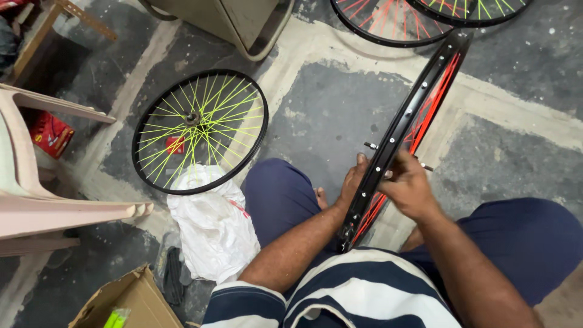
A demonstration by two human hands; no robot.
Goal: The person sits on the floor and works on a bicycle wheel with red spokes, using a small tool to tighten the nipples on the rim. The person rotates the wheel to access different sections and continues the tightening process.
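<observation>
Black metal bicycle rim with red spokes (405, 121), upright between knees: left hand (352, 182) grips its edge, right hand (408, 189) pinches a spoke fitting, truing under way, fine turning judged next.

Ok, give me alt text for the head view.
Both hands grip a black bicycle rim with red spokes standing on edge between the seated person's knees, left hand and right hand on opposite sides. A wheel with yellow-green spokes lies flat on the concrete floor beside a white plastic bag.
</observation>
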